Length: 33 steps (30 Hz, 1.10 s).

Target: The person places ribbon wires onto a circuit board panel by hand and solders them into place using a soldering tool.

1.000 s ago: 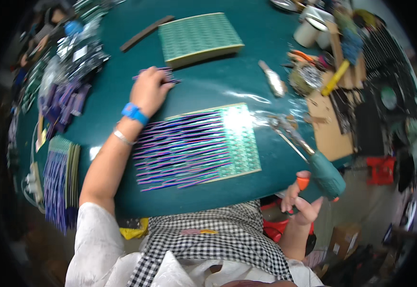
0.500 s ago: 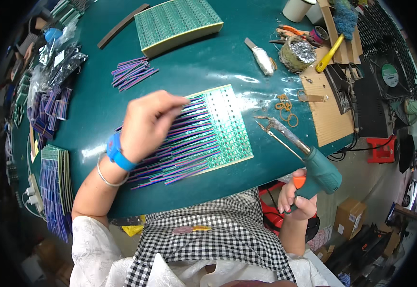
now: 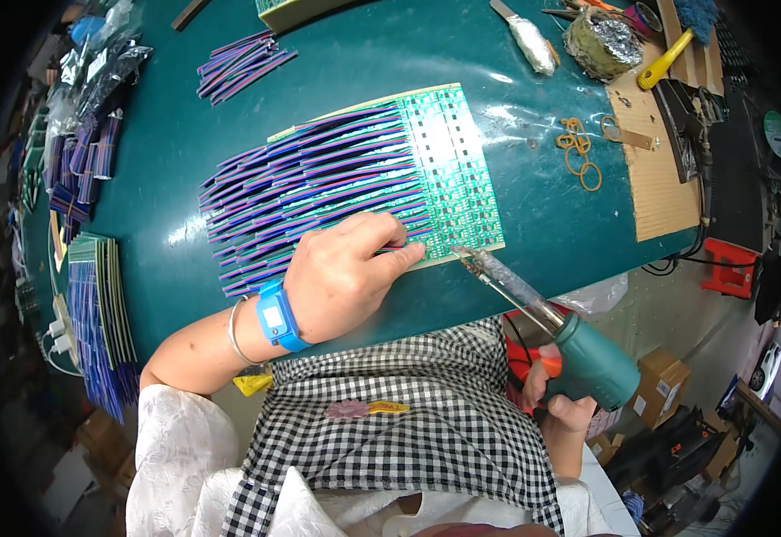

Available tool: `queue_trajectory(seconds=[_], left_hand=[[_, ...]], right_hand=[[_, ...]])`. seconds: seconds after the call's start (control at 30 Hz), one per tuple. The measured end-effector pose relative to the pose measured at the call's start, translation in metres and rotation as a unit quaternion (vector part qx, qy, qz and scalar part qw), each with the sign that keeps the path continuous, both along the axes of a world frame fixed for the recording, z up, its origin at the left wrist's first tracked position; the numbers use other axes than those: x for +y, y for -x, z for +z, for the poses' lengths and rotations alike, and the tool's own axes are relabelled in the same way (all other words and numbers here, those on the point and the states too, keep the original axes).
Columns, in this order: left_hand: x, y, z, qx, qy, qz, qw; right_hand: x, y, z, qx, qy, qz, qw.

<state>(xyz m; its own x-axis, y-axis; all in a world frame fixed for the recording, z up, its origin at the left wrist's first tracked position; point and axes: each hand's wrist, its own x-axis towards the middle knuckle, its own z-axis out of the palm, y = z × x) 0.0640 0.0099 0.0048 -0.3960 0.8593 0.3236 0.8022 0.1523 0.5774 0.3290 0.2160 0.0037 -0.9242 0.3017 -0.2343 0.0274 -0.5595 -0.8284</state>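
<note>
Landmark: green board (image 3: 448, 170), flat panel of small PCBs mid-table.

- Far left of board: clear bags (image 3: 95, 72) held purple wire bundles; flat stack of wired strips (image 3: 95, 313) at table edge.
- Up-left of board: loose wire bunch (image 3: 243, 63).
- On board: glossy purple-blue ribbon wires (image 3: 310, 197) fanned in rows.
- Left hand (image 3: 345, 273) lay on board's near edge, fingers pinching a wire down.
- Right of board, off table edge: right hand (image 3: 556, 398) clenched round teal soldering iron (image 3: 538, 318), tip at board's near corner.
- Far right: cardboard sheet (image 3: 659, 170), rubber bands (image 3: 578, 148).
</note>
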Motion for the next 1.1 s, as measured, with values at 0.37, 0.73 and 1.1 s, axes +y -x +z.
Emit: queue_trajectory(seconds=[0.37, 0.73, 1.1], left_hand=[[0.005, -0.001, -0.006, -0.025, -0.035, 0.004, 0.999], [0.003, 0.002, 0.0, -0.051, -0.026, -0.001, 0.998], [0.005, 0.002, 0.008, -0.183, 0.028, 0.027, 0.982]], right_hand=[[-0.005, 0.001, 0.002, -0.041, -0.062, -0.008, 0.997], [-0.001, 0.009, -0.001, -0.017, -0.07, 0.002, 0.997], [0.006, 0.012, -0.003, 0.02, -0.058, 0.018, 0.998]])
